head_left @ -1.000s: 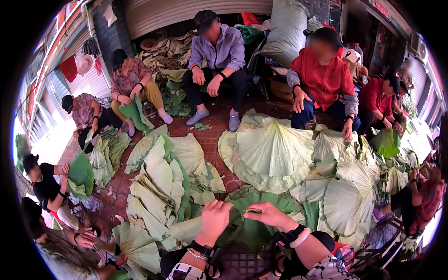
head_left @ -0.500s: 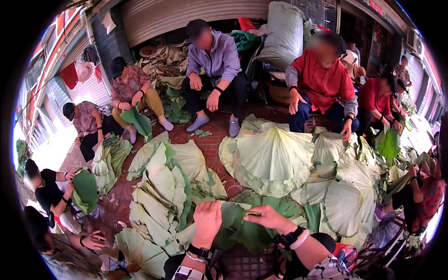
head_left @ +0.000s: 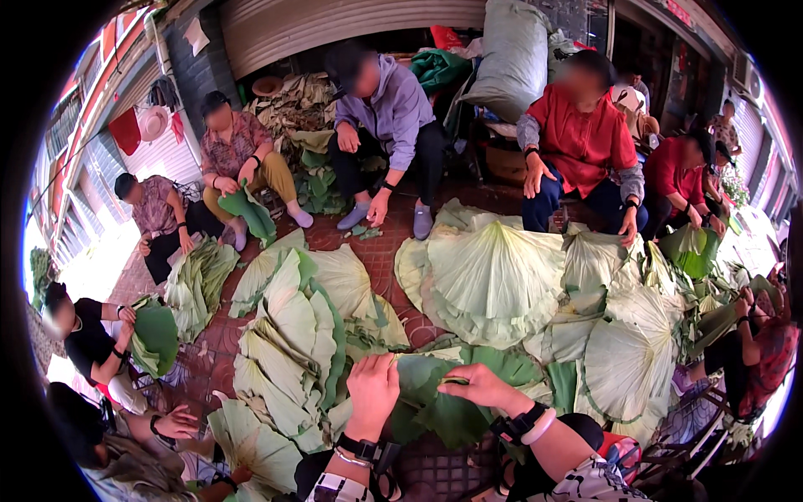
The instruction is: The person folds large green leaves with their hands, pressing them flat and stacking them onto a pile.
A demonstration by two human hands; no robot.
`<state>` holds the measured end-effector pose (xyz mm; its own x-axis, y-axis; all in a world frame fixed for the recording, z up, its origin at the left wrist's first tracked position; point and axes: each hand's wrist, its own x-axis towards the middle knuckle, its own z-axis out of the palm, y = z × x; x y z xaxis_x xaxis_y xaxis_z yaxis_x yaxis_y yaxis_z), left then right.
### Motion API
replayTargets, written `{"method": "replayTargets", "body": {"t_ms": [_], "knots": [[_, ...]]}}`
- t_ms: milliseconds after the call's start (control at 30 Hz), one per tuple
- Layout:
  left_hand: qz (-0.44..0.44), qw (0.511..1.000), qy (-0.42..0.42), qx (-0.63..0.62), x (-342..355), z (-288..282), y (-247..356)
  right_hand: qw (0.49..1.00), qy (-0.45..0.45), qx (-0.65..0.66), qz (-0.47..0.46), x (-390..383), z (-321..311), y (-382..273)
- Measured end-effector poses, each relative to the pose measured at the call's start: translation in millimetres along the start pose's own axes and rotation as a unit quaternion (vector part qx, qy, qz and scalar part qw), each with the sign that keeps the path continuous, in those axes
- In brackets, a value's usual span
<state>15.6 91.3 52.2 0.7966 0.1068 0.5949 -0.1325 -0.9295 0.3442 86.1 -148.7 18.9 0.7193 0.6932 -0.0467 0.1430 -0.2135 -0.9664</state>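
Note:
A large green lotus leaf [head_left: 452,416] is stretched between my two hands at the lower middle. My left hand [head_left: 373,393] is closed on its left edge, with the back of the hand facing up. My right hand [head_left: 485,388] pinches the leaf's right part between thumb and fingers. A small brownish edge shows at that pinch, and I cannot make out whether it is the leaf's rim or something else. Just beyond my hands lie pale stacked lotus leaves [head_left: 493,276], spread pale side up. Another leaf pile [head_left: 284,356] lies to the left.
Several people sit around the leaves, among them one in a lavender jacket [head_left: 389,109] and one in a red shirt [head_left: 581,134]. More leaves [head_left: 631,356] lie at the right. Red paving [head_left: 393,259] shows between piles. Stuffed sacks [head_left: 508,63] stand behind, by a shutter.
The person in lavender has leaned forward and lowered a hand toward leaf scraps on the ground. At far right, a person's green leaf has come down. My hands have barely moved.

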Motion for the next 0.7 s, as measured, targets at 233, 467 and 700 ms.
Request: {"method": "replayTargets", "body": {"t_ms": [233, 467, 700], "knots": [[-0.021, 1.0, -0.016, -0.006, -0.4, 3.5, -1.7, 1.0, -0.008, -0.026, 0.009, -0.8, -2.6, -3.4], [-0.027, 0.999, -0.03, -0.015, -0.5, 5.9, 2.3, 0.998, 0.011, -0.054, -0.035, -0.7, -4.0, 1.3], [-0.018, 0.999, -0.009, -0.032, 0.1, 6.3, 3.2, 0.996, 0.024, -0.062, -0.059, -1.3, -1.8, 3.8]]}}
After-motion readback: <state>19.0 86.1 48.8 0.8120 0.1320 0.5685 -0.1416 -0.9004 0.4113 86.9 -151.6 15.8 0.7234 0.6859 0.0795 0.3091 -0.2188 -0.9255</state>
